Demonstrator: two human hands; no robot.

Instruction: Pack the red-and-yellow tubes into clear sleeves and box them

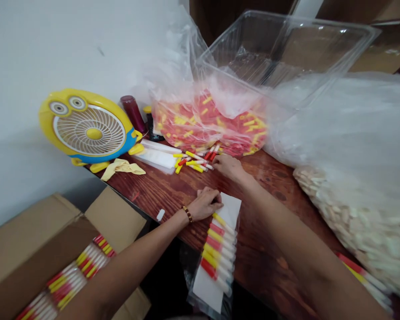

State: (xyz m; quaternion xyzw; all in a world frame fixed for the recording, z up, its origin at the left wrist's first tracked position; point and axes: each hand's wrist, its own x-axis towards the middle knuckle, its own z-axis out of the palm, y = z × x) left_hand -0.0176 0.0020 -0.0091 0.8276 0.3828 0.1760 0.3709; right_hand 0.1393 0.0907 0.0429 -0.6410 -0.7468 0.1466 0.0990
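Observation:
My left hand is closed at the upper left edge of a clear plastic sleeve, its fingertips by the white card inside. Down the card lies a slanting row of several markers with white barrels and red or yellow ends. The topmost marker, yellow-ended, sits just below my left fingers. My right hand reaches to a loose pile of similar markers on the wooden table. Its fingers are pinched at the white end of a marker; the grip is partly hidden.
Behind the pile stands a big clear bag of red and yellow pieces, with a clear plastic bin above. On the right bulges a bag of pale pieces. A yellow fan stands left. Below, a cardboard box holds packed sets.

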